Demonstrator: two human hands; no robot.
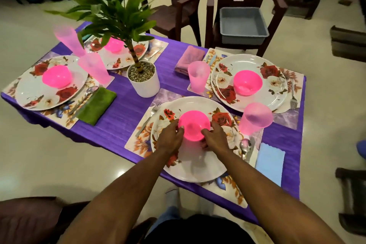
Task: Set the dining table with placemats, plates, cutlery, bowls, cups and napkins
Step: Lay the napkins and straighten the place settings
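A bright pink bowl [194, 125] sits on the near floral plate [190, 166]. My left hand [170, 138] grips its left side and my right hand [214, 137] grips its right side, fingers curled round the wall. A fork [149, 118] lies left of this plate on the placemat [138, 140]. A spoon [245, 146], a pink cup [255, 119] and a light blue napkin [270, 162] lie to its right. Three other settings each have a floral plate with a pink bowl: right [247, 82], left [57, 76], far [113, 44].
A potted plant in a white pot [144, 81] stands mid-table on the purple cloth [122, 117]. A green napkin [95, 105] and a mauve napkin [189, 59] lie by other settings. A grey tub [243, 25] rests on a dark chair beyond the table.
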